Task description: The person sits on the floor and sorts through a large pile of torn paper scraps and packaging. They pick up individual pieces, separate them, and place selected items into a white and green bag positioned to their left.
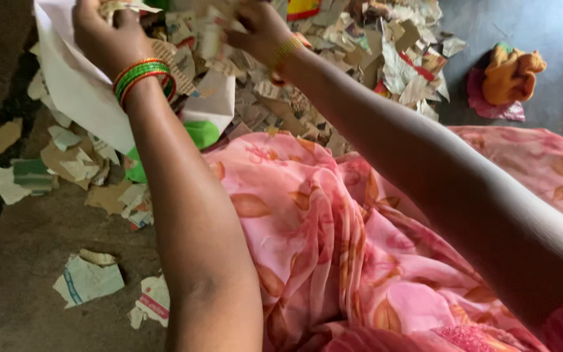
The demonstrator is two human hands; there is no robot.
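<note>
The left hand (pixel 102 32), with green and red bangles (pixel 141 75) at the wrist, has its grip closed on a large white sheet (pixel 83 98) held over the floor (pixel 27 261). The right hand (pixel 259 29) pinches paper scraps at the top of the scrap pile (pixel 333 72), just beyond the pink cloth (pixel 333 248) over the lap; an orange cloth (pixel 509 75) lies well apart.
</note>
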